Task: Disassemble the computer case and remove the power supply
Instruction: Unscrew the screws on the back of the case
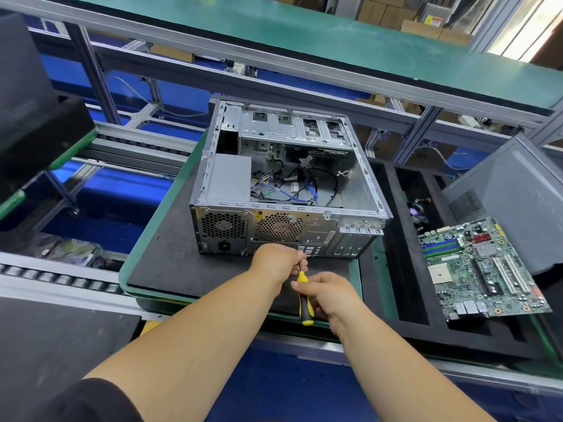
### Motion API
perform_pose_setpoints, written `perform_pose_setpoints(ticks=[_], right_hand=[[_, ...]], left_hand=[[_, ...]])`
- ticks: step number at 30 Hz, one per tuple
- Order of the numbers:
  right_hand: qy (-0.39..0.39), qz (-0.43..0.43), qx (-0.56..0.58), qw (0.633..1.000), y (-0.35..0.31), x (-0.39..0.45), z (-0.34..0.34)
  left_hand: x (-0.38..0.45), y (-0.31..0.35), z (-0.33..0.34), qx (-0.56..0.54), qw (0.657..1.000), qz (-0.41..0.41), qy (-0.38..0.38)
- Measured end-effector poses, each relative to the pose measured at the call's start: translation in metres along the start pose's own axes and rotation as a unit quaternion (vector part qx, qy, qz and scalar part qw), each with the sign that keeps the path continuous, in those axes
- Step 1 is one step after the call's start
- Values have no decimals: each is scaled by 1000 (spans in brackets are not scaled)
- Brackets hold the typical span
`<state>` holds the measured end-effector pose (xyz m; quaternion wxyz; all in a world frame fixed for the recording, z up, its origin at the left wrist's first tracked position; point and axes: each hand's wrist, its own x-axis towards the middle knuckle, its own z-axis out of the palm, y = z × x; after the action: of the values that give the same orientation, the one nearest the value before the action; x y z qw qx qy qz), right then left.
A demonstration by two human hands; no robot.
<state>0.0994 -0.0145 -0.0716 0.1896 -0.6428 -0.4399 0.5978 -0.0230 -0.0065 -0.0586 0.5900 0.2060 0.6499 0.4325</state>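
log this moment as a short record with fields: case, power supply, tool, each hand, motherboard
case: computer case lies open side up on a black mat, rear panel toward the person
power supply: power supply sits inside the case, rear left corner
tool: yellow and black screwdriver, tip at the rear panel
left hand: left hand pinches the shaft near the tip
right hand: right hand grips the handle
motherboard: motherboard out of the case, lying to its right on a black tray

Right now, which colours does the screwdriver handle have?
Yellow and black, seen in the head view: the screwdriver handle.
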Motion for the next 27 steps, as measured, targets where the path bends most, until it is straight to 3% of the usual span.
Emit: perform_pose_setpoints(ticks=[3, 11, 21, 27], right_hand=[[4, -13, -33, 999, -1, 0, 4], [-142, 40, 51, 988, -3, 0, -7], [-73, 28, 68, 995, -2, -3, 0], [-42, 25, 36, 998, -2, -2, 4]], left_hand=[[-2, 3, -1, -4, 1000, -12, 3], [-10, 7, 0, -1, 999, -32, 5], [-14, 14, 2, 6, 997, -70, -11], [-6, 1, -4, 6, 999, -44, -11]])
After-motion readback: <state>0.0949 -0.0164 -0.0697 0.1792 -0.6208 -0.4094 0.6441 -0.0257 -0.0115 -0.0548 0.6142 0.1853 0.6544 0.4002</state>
